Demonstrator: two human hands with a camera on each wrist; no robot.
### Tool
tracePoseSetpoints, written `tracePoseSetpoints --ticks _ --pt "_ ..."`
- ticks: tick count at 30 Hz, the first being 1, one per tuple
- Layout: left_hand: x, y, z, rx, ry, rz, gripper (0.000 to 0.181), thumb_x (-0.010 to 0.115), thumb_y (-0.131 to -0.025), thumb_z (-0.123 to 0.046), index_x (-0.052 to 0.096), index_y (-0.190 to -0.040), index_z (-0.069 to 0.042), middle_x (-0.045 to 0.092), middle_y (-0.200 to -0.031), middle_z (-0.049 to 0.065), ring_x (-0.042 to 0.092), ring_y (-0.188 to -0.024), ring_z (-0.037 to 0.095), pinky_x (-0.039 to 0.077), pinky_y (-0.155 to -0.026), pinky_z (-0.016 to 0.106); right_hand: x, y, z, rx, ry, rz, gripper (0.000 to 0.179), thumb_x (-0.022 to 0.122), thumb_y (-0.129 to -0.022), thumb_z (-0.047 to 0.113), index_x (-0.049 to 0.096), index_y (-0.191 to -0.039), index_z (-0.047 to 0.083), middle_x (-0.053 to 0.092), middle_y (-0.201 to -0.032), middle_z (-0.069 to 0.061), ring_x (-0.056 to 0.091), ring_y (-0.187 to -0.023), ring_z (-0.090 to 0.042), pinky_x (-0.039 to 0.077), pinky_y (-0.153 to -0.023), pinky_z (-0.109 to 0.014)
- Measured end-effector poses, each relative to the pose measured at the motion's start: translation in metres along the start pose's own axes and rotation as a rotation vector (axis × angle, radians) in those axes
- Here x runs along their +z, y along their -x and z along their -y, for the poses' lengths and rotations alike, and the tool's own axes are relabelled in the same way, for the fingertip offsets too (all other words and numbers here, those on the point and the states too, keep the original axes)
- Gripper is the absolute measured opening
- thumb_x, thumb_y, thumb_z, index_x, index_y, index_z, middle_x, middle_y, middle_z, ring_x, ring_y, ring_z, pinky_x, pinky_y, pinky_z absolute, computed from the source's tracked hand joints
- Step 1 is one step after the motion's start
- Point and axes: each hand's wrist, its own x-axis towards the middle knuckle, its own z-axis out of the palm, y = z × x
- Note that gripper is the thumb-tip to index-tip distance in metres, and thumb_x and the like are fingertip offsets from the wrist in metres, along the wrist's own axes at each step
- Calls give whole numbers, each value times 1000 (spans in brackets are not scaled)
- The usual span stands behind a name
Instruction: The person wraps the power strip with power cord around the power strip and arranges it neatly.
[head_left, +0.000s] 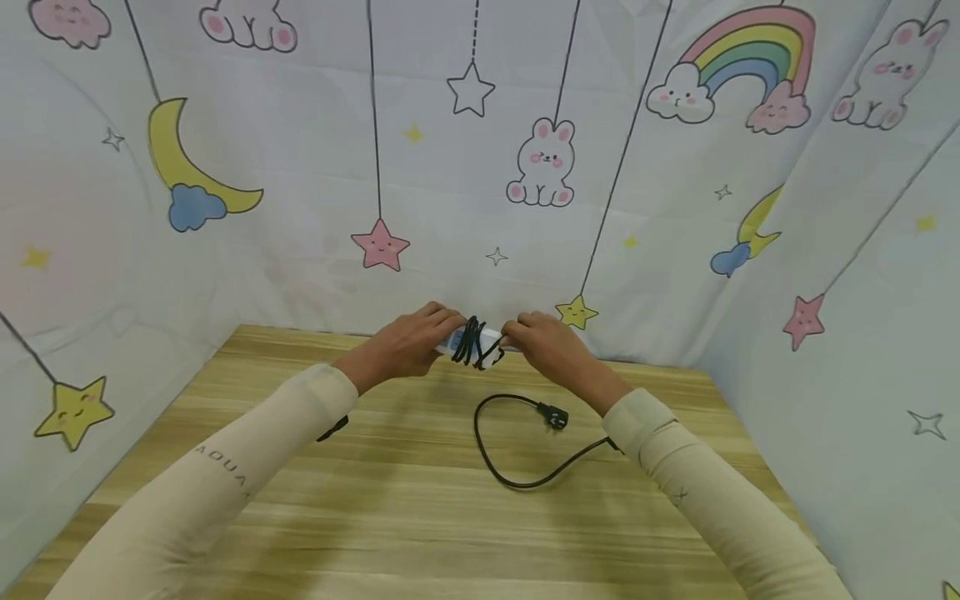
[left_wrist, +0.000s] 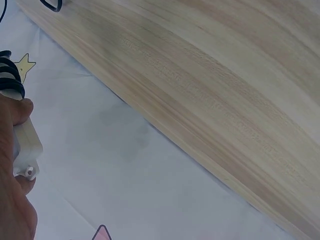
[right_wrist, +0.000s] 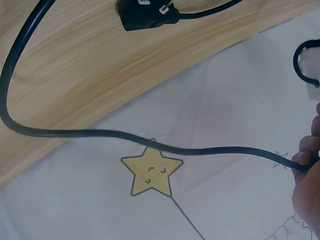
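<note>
A white power strip (head_left: 491,340) with bluish sockets is held up above the far edge of the table, with several turns of black cord (head_left: 469,342) wound round its middle. My left hand (head_left: 405,343) grips its left end. In the left wrist view, the thumb lies along the strip's white casing (left_wrist: 31,142), below the cord turns. At the strip's right end, my right hand (head_left: 557,350) pinches the cord. From those fingers the loose cord (right_wrist: 100,133) runs across the right wrist view. The black plug (head_left: 553,416) lies on the table, its cord curving in a loop.
The wood-grain table (head_left: 420,517) ends at a white cloth backdrop (head_left: 300,167) printed with stars, moons and rabbits, which also closes in both sides. A small black strap end (head_left: 332,428) shows beside the left sleeve (head_left: 225,475).
</note>
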Motion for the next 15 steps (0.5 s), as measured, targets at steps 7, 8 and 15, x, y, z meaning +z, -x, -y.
tracePoseSetpoints --ticks 7,8,15 --pt "-2 0 -2 56 28 -2 62 81 -98 2 57 -155 0 67 -152 18 63 -141 37 68 -97 45 -2 -1 -3 3 -1 20 13 72 -110 25 72 -111 12 64 -89 -6 61 -75 -23 55 -72 -41" --pt "-2 0 -2 64 28 -6 63 81 -97 2 57 -155 0 67 -152 18 63 -141 36 68 -96 44 -2 -2 -4 1 -14 24 13 73 -109 25 72 -111 12 64 -89 -7 62 -75 -24 56 -72 -40" --pt "-5 1 -2 130 26 -37 63 82 -95 3 57 -153 -2 66 -150 16 63 -140 35 69 -89 42 -5 -5 -9 -26 -149 54 12 70 -110 22 74 -115 12 69 -95 -8 65 -79 -23 58 -72 -38"
